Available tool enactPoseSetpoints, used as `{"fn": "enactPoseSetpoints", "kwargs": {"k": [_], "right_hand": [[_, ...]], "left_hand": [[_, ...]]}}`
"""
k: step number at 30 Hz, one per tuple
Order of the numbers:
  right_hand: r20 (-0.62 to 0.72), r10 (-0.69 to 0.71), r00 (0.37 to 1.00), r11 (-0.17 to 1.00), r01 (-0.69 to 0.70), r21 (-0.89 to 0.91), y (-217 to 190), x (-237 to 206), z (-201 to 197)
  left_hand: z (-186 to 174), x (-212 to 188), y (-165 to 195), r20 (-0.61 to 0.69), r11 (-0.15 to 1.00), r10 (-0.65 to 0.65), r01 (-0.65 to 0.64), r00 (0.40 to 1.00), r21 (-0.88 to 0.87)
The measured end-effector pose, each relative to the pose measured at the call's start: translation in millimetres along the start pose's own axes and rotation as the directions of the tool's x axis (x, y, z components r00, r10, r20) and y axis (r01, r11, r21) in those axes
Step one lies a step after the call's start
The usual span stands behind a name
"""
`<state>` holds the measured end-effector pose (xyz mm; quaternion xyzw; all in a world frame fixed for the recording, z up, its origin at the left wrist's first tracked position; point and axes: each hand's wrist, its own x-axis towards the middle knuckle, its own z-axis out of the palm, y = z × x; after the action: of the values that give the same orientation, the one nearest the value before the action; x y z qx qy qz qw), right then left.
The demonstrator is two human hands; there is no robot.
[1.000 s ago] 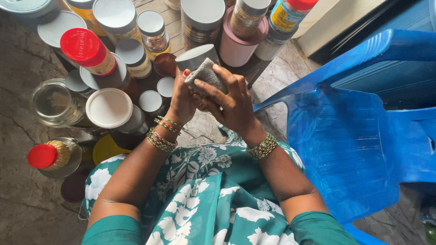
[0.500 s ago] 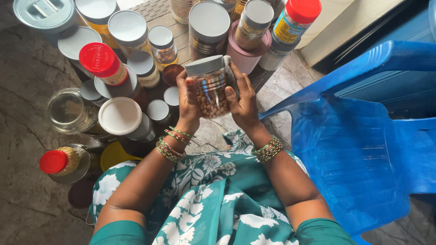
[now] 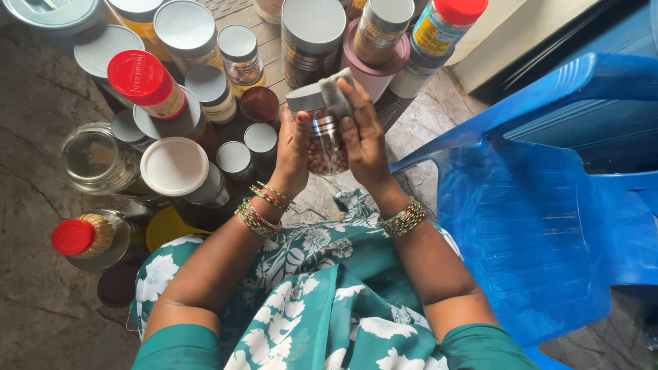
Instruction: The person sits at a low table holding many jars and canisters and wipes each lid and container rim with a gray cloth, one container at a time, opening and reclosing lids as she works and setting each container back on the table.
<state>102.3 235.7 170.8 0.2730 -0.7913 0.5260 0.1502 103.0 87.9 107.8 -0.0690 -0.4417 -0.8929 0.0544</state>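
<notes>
Head view: left hand [image 3: 293, 154] and right hand [image 3: 362, 137], both clamped on one nut-filled clear jar [image 3: 322, 133], one grey cloth [image 3: 336, 96] under right fingers.

bright, even daylight | soft shadows | sharp | edges perhaps slightly bowed
</notes>
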Motion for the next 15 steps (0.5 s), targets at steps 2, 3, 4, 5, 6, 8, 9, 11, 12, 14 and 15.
{"fn": "enactPoseSetpoints", "kwargs": {"k": [2, 3, 4, 5, 6, 8, 9, 11, 12, 14, 15], "right_hand": [[0.022, 0.167, 0.986, 0.958, -0.168, 0.232, 12.5, 5.9, -1.4], [0.047, 0.248, 0.968, 0.906, -0.249, 0.342, 17.4, 8.0, -1.6], [0.065, 0.285, 0.956, 0.872, -0.287, 0.397, 21.4, 10.1, -0.8], [0.085, 0.319, 0.944, 0.833, -0.322, 0.449, 23.9, 11.2, -1.1], [0.107, 0.349, 0.931, 0.791, -0.354, 0.499, 24.8, 10.8, -2.1], [0.015, 0.23, 0.973, 0.919, -0.222, 0.324, 23.0, 8.4, -2.5], [-0.02, 0.163, 0.986, 0.962, -0.155, 0.227, 20.1, 5.1, -3.1], [-0.066, 0.066, 0.996, 0.995, -0.061, 0.077, 13.6, 0.8, -2.4], [-0.08, 0.016, 0.997, 1.0, -0.016, 0.003, 10.3, -0.7, -0.8], [-0.078, -0.067, 0.995, 0.986, 0.054, -0.157, 5.3, -1.8, 2.7], [-0.071, -0.112, 0.991, 0.967, 0.093, -0.237, 3.9, -1.4, 4.1]], "left_hand": [[0.5, 1.0, 0.7, 0.003, 0.993, -0.057, 0.057, 0.998, -0.099], [0.8, 1.4, 1.0, 0.008, 0.985, -0.087, 0.087, 0.996, -0.147], [1.0, 1.9, 1.2, 0.005, 0.981, -0.103, 0.103, 0.995, -0.163], [0.8, 3.7, 1.6, 0.002, 0.977, -0.117, 0.116, 0.993, -0.178], [0.8, 6.6, 1.6, 0.0, 0.973, -0.131, 0.128, 0.991, -0.194], [2.0, 10.7, 0.1, -0.065, 0.997, -0.021, 0.017, 0.998, -0.073], [2.3, 12.2, -0.6, -0.092, 0.999, 0.034, -0.035, 0.995, -0.009], [3.0, 16.3, -1.2, -0.106, 0.993, 0.11, -0.106, 0.988, 0.042], [3.4, 16.5, -0.9, -0.115, 0.988, 0.148, -0.141, 0.982, 0.07], [4.2, 14.7, 0.9, -0.114, 0.986, 0.155, -0.146, 0.981, 0.078], [5.2, 14.5, 2.3, -0.113, 0.985, 0.162, -0.153, 0.98, 0.082]]}}
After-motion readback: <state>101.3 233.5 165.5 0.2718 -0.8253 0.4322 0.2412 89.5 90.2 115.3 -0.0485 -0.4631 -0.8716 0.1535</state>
